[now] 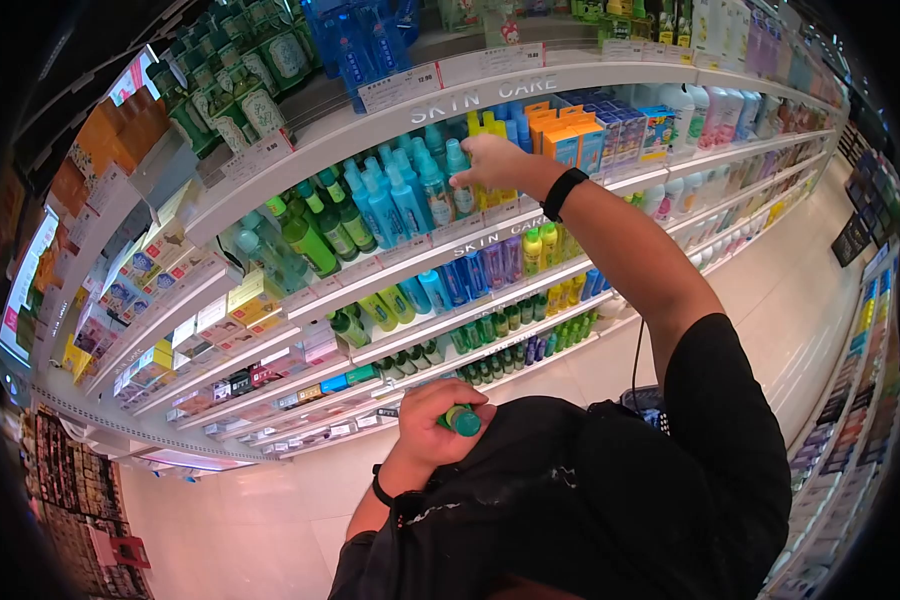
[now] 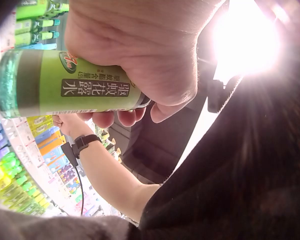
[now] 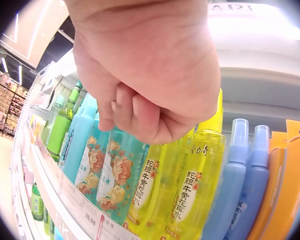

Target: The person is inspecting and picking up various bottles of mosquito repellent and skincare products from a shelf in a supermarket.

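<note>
My left hand (image 1: 435, 422) grips a green bottle of floral water (image 2: 90, 87) in front of the black shirt; in the head view its dark green cap (image 1: 462, 420) points up toward the camera. At the shelf, my right hand (image 1: 498, 163) has its fingers curled at the top of a teal spray bottle with printed flowers (image 3: 121, 172), whose top is partly hidden by the hand in the right wrist view. Yellow bottles (image 3: 195, 185) with Chinese labels stand just right of it, partly under the hand. More teal flowered bottles (image 1: 436, 190) stand to its left.
Light blue spray bottles (image 1: 402, 195) and green bottles (image 1: 310, 240) line the same shelf to the left. Blue bottles (image 3: 240, 185) and orange boxes (image 1: 567, 135) stand to the right. A white shelf edge (image 1: 570, 75) runs above the right hand. Lower shelves hold several rows of bottles.
</note>
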### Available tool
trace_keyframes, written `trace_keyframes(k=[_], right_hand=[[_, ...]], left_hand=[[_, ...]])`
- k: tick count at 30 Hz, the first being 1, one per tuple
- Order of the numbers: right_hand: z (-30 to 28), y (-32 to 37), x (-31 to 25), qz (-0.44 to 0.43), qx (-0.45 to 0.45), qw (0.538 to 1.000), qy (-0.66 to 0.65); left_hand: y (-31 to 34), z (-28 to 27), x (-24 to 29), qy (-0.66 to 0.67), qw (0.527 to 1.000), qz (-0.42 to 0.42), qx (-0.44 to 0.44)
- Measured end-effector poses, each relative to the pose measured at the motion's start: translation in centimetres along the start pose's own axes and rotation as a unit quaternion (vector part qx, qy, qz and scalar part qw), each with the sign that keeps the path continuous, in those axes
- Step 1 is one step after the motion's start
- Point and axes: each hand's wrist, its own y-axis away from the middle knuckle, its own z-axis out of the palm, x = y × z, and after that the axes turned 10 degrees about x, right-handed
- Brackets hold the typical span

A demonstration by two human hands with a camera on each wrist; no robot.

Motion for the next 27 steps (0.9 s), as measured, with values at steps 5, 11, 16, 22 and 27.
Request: trace_keyframes(k=[5, 11, 16, 22, 27], right_hand=[[-2.2, -0.2, 1.8, 0.075, -0.049, 0.995, -0.031], [1.3, -1.7, 1.4, 0.034, 0.000, 0.996, -0.082], [0.2, -0.7, 1.6, 0.058, 0.001, 0.994, -0.095], [-1.6, 5.5, -0.9, -0.003, 0.029, 0.986, -0.164], [-1.5, 15.7, -6.4, -0.030, -0.185, 0.888, -0.420]], left_hand=[[-1.1, 0.9, -0.7, 0.026, 0.999, 0.013, -0.030], [0.1, 0.5, -3.4, 0.011, 0.998, -0.048, 0.030], [0.1, 2.2, -3.5, 0.031, 0.997, -0.062, 0.030], [-1.0, 2.3, -4.5, 0.159, 0.973, -0.145, 0.082], [-0.5, 1.7, -3.1, 0.274, 0.941, -0.151, 0.131]])
